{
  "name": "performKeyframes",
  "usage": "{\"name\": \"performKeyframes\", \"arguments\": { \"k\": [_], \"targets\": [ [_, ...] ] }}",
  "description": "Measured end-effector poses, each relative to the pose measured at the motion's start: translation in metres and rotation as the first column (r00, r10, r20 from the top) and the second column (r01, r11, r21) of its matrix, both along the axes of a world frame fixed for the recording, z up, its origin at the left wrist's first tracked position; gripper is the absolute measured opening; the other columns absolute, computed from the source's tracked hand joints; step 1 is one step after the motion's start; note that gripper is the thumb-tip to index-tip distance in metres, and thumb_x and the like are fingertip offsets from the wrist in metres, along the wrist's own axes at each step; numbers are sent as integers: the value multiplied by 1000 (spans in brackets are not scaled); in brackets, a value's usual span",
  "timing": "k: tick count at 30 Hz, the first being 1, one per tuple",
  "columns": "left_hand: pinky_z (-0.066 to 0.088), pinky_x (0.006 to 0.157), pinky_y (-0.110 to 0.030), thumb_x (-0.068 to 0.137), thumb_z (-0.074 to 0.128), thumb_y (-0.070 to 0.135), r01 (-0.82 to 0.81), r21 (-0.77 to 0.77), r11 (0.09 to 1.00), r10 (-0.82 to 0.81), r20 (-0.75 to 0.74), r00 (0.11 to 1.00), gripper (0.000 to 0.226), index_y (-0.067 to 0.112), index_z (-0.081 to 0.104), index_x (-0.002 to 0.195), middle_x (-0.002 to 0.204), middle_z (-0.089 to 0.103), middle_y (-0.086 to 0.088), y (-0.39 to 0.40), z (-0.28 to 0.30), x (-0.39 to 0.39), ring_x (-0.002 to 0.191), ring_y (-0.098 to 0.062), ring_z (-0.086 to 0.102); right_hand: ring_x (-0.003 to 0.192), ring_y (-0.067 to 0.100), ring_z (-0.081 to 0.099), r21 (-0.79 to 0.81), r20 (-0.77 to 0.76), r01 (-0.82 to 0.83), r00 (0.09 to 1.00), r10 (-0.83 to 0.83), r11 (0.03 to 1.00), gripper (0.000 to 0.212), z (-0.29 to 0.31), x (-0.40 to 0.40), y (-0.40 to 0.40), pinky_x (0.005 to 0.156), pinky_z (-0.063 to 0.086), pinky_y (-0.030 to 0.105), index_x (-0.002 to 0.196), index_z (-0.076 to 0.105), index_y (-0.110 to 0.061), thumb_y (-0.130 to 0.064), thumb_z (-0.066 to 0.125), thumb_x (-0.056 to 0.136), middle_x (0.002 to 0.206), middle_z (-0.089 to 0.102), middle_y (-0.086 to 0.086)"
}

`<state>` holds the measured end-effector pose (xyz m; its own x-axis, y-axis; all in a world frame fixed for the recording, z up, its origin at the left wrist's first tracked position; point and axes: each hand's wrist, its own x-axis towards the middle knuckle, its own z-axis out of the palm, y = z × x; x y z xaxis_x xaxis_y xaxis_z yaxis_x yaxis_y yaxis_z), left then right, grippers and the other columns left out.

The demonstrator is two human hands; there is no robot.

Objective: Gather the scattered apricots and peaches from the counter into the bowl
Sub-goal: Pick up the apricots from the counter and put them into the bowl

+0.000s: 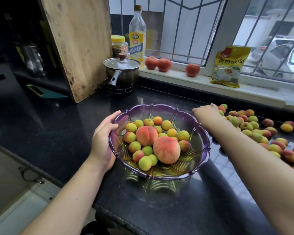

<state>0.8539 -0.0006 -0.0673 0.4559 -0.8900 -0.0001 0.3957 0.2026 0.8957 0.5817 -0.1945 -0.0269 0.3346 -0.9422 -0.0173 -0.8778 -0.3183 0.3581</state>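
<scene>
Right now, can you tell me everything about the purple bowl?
The bowl is see-through purple, plastic by its look, with a scalloped rim like petals and ribbed walls. It sits upright on the dark counter. Inside lie two big peaches and many small apricots, yellow, green and reddish, filling only the bottom. The left hand grips its left rim. The right hand reaches past its right side toward loose fruit.

Right hand's (204, 114) fingertips hidden among scattered apricots (255, 131); grip unreadable. Apricot spread ran off the right edge. Both forearms cut by bottom edge.
</scene>
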Motion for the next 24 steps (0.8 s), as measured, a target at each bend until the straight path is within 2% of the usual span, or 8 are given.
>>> {"name": "performKeyframes", "arguments": {
  "k": [3, 5, 8, 10, 11, 15, 18, 24],
  "targets": [
    [54, 103, -43, 102, 40, 2, -3, -1, 1000, 3, 0, 1000, 42, 10, 68, 132, 126, 75, -14, 0, 1, -1, 120, -29, 71, 110, 29, 61, -56, 79, -33, 996, 38, 998, 13, 10, -5, 7, 102, 39, 41, 105, 63, -24, -28, 62, 93, 111, 67, 5],
    [54, 104, -42, 102, 40, 2, -3, -2, 1000, 3, -6, 1000, 42, 10, 68, 132, 127, 74, -14, 0, 1, -2, 121, -29, 71, 105, 28, 60, -135, 355, -45, 930, 91, 990, 20, 24, -13, 19, 96, 43, 40, 113, 64, -26, -26, 63, 93, 113, 63, 3],
    [54, 103, -42, 102, 40, 3, -8, 7, 1000, 8, 1, 1000, 42, 11, 67, 133, 126, 75, -12, 1, 2, -3, 121, -28, 71, 97, 20, 63, -81, 843, -67, 528, 104, 994, 29, 55, -22, 63, 87, 53, 37, 120, 67, -31, -26, 70, 91, 112, 62, -2],
    [54, 106, -45, 102, 40, 4, -15, 12, 1000, 15, 6, 1000, 42, 10, 66, 134, 127, 75, -12, 2, 2, -3, 121, -29, 70, 93, 12, 68, 30, 937, -219, 345, 49, 975, 29, 72, -27, 101, 82, 55, 30, 116, 69, -36, -21, 73, 91, 109, 65, -7],
    [53, 108, -47, 102, 40, 4, -18, 13, 1000, 18, 6, 1000, 42, 10, 66, 135, 128, 74, -13, 2, 2, -4, 122, -29, 70, 92, 8, 66, 77, 931, -297, 363, 38, 952, 31, 77, -26, 117, 81, 53, 26, 116, 69, -38, -20, 73, 91, 110, 62, -9],
    [48, 114, -52, 101, 42, 7, -13, 10, 1000, 13, -12, 1000, 42, 10, 65, 136, 132, 72, -15, 2, 1, -3, 125, -31, 68, 105, 2, 52, 253, 655, -388, 743, 138, 886, 38, 85, -19, 144, 86, 44, 20, 133, 56, -48, -28, 58, 101, 123, 46, -18],
    [48, 115, -53, 101, 43, 9, -10, 17, 1000, 10, -16, 1000, 42, 12, 66, 136, 131, 72, -14, 2, -1, -2, 125, -31, 68, 109, 3, 53, 312, 530, -423, 820, 213, 851, 43, 84, -12, 153, 90, 44, 23, 138, 52, -48, -21, 52, 104, 116, 50, -21],
    [51, 110, -49, 102, 42, 10, -1, 8, 1000, 1, -7, 1000, 43, 12, 65, 138, 131, 73, -12, 0, -4, 1, 124, -30, 69, 90, 17, 57, 218, 252, -339, 925, 283, 915, 32, 67, 3, 162, 73, 50, 27, 125, 49, -29, -25, 63, 96, 103, 58, -7]
  ]
}}
